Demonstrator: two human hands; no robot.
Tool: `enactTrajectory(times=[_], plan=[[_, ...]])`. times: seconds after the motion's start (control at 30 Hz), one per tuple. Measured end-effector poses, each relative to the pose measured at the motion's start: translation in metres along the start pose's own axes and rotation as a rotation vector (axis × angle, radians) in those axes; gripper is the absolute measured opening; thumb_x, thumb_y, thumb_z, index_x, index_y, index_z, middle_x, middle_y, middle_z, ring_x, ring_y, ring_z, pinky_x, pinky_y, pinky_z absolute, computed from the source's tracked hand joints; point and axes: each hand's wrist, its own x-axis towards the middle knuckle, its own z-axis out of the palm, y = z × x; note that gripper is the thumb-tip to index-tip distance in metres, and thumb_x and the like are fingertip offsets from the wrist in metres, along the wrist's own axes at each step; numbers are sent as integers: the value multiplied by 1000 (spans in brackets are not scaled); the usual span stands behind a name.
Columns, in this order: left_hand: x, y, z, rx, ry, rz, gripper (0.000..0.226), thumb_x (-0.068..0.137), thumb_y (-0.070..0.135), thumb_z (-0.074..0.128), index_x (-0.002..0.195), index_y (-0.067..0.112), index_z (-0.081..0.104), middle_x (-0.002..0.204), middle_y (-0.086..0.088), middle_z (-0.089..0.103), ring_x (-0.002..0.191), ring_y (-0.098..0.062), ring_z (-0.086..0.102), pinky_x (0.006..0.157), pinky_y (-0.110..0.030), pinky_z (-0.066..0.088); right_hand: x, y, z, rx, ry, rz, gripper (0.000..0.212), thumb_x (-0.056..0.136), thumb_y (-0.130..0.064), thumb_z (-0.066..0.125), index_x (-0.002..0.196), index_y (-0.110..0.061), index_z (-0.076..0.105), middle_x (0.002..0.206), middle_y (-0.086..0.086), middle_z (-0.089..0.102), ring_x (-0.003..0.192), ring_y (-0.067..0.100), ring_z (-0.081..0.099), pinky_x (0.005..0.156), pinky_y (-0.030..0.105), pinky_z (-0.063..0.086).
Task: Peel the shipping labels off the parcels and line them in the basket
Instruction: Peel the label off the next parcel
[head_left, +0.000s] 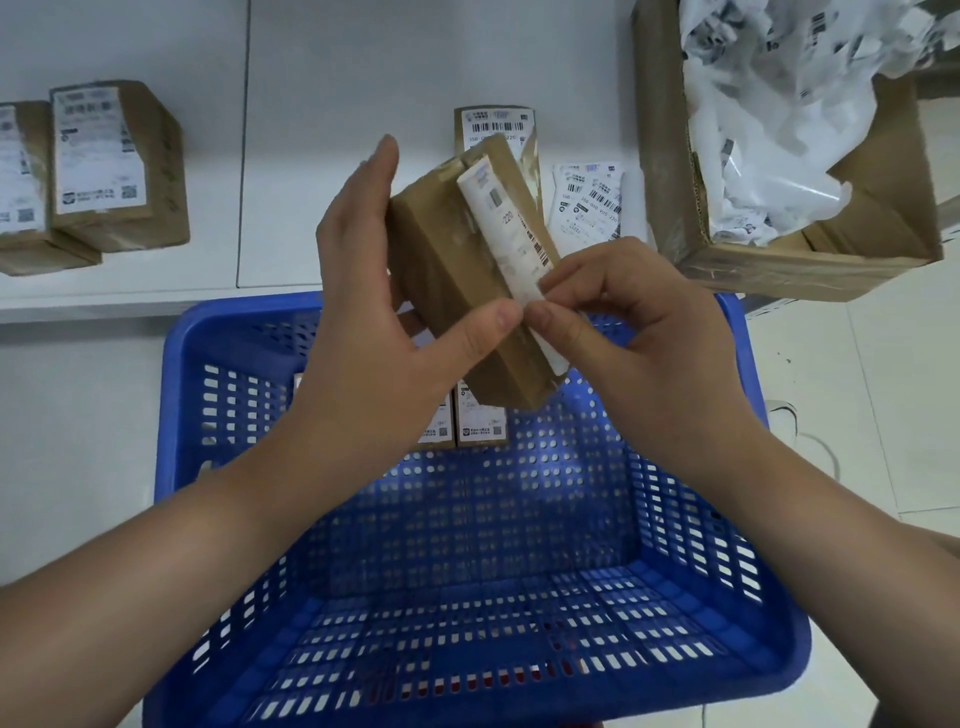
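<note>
The left hand (384, 312) clamps the parcel (457, 291) tilted over the basket (467, 597) so the right hand (639, 332) can pinch its label (511, 234) free.

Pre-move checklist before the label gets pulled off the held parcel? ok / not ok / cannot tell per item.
1. Parcel supported: ok, left hand holds it above the basket.
2. Label edge gripped: ok, right hand pinches its lower end.
3. Label lifted from the box: ok, one long edge stands off the cardboard.
4. Label intact: cannot tell, part is hidden by the fingers.
5. Room in the basket: ok, most of its floor is bare.
6. Labels on the parcels already in the basket: not ok, one shows a label.
</note>
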Motion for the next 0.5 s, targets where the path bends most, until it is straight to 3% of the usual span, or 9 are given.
enactTrajectory(times=[0.07,0.17,0.3,0.4,0.5], plan=[[-2,-2,3,7,9,21,110,84,40,82,163,35,5,164,8,15,150,-24,37,102,-30,56,-1,-4,1,18,15,-2,8,93,-19,72,90,-13,69,92,0,66,90,17,65,80,35,54],[-3,-3,7,32,6,-3,125,76,52,82,164,37,-5,168,8,8,154,-22,29,107,-40,54,-3,-11,1,38,43,16,3,93,-15,73,92,-13,70,89,-1,68,86,15,65,78,23,52],[-2,-1,10,46,-27,-56,127,79,52,84,162,41,-11,170,9,1,155,-10,23,112,-34,49,-3,-13,0,42,63,15,3,92,-13,74,93,-13,72,89,-2,69,85,13,65,77,17,49],[-1,2,11,-75,-61,-133,120,80,43,83,159,53,-6,169,13,16,145,-16,46,106,-39,55,-3,-12,-1,7,70,9,3,92,-14,74,93,-15,71,88,-2,68,85,12,64,76,17,49],[0,5,12,-242,-97,-210,116,79,34,82,157,60,-1,158,18,43,130,-6,60,97,-43,60,-3,-12,0,0,74,12,6,92,-14,73,92,-18,69,87,-3,68,84,11,63,75,15,48]])
